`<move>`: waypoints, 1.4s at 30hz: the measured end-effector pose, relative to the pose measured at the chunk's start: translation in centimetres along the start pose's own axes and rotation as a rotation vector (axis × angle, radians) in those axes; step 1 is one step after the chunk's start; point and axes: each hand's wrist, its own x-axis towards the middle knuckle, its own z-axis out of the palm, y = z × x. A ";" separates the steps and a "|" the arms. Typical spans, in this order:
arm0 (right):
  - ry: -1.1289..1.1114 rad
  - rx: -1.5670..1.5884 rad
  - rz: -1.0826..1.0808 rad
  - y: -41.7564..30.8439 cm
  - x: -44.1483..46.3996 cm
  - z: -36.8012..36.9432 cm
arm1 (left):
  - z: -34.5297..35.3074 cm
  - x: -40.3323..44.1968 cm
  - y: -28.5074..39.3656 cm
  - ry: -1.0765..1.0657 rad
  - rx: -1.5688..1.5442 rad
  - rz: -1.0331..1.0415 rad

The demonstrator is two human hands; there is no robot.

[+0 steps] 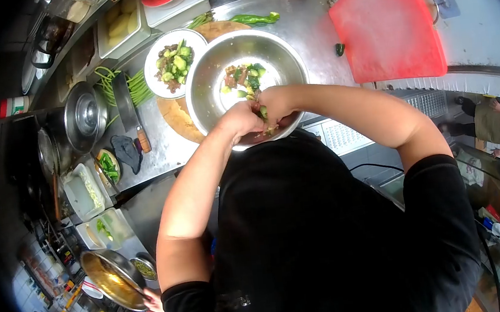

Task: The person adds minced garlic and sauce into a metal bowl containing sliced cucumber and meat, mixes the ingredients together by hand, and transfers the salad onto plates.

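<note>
Both hands are inside a large steel mixing bowl (202, 109), close together at its near side. My left hand (242, 120) is closed, its fingertips at a clump of chopped cucumber salad. My right hand (278, 103) curls around the same clump from the other side, with green bits showing between the hands. More chopped cucumber (251, 80) with brown pieces lies on the bowl's bottom. Beside the bowl, a white plate (157, 83) holds a heap of the same mix. Part of the fingers is hidden by the hands themselves.
A round wooden board (176, 121) lies under the bowl and plate. To the left are a cleaver (126, 105), long green beans (139, 87) and a dark cloth (126, 152). Green peppers (255, 19) lie behind; a red cutting board (385, 26) stands right. Another person's hand (154, 302) is at a pan (108, 280).
</note>
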 end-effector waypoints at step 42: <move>0.642 -0.300 -0.554 -10.0 0.4 -9.3 | -12.0 -6.6 5.6 1.168 0.559 0.667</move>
